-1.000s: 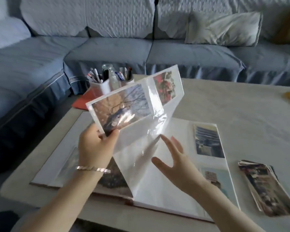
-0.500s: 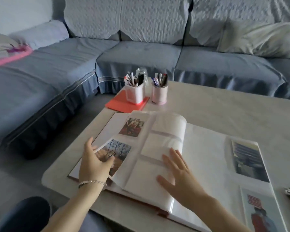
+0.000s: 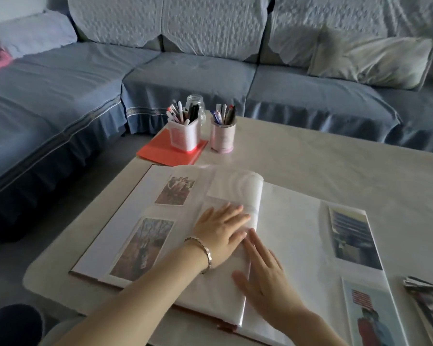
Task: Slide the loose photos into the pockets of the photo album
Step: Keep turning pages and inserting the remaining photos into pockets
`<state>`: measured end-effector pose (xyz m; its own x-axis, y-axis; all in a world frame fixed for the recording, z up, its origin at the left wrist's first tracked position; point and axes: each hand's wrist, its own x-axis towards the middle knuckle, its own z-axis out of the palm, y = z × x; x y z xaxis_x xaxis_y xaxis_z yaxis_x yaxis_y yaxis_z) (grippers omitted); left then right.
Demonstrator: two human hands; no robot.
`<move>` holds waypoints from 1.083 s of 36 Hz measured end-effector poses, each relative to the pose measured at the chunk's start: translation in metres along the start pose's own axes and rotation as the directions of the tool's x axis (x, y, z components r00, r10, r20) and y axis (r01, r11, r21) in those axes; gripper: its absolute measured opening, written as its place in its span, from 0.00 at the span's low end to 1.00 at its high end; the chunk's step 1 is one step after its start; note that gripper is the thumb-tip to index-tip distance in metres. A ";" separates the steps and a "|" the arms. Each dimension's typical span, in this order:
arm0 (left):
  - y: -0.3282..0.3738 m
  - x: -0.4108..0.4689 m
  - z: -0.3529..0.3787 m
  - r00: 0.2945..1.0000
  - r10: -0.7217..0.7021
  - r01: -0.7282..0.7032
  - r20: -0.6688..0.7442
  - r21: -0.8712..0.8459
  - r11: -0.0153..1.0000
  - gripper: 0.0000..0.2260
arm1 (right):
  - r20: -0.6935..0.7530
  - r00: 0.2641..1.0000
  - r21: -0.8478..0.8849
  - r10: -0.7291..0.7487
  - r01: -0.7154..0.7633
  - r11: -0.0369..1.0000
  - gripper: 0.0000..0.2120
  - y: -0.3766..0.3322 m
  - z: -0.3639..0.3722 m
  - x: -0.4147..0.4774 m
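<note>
Clear-sleeved album [image 3: 145, 216] lies near the table edge [image 3: 48, 260]; both hands, left [image 3: 220, 233] and right [image 3: 265, 278], press flat, fingers spread.

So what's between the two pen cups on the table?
In the head view, a clear glass jar stands between the square pen cup and the round pen cup, set a bit farther back toward the sofa.

Photo album [image 3: 293, 236] pages showing glossy clear plastic sleeves, catching glare. Sofa [image 3: 193, 78] wearing matt blue cloth, quilted throws above. Bracelet [image 3: 205, 250] gleaming like metal. Jar [image 3: 196, 103] looking like clear glass. Table [image 3: 335, 171] appearing smooth, pale.
</note>
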<state>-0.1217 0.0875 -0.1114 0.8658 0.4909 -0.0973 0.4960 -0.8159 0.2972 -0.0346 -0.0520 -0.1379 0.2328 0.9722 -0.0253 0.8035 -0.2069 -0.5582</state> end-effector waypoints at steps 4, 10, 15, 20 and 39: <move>-0.020 -0.007 0.007 0.986 -0.159 0.160 0.058 -0.015 0.987 0.22 | 0.036 0.999 -0.126 0.033 -0.028 0.992 0.46 -0.004 -0.009 0.012; -0.045 -0.023 0.006 0.930 -0.349 0.346 0.119 0.042 0.937 0.33 | 0.038 0.999 -0.162 -0.004 0.010 0.987 0.51 -0.010 -0.006 0.043; -0.030 -0.017 -0.004 0.879 -0.459 0.438 0.129 0.162 0.884 0.26 | 0.064 0.998 -0.092 0.003 0.003 0.996 0.45 -0.012 -0.014 0.041; 0.011 -0.008 -0.008 0.928 -0.356 0.366 -0.112 0.088 0.927 0.19 | -0.042 0.994 -0.017 0.102 -0.103 0.995 0.20 0.016 -0.045 0.003; 0.127 0.007 0.013 0.919 0.328 -0.358 -0.221 -0.113 0.927 0.15 | -0.206 0.653 -0.376 0.729 -0.740 0.557 0.25 0.168 -0.111 -0.153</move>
<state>-0.0513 -0.0164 -0.0865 0.9430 0.2512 0.2180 0.1424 -0.8972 0.4180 0.1254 -0.2480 -0.1354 0.8505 0.4616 -0.2521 0.4813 -0.8763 0.0192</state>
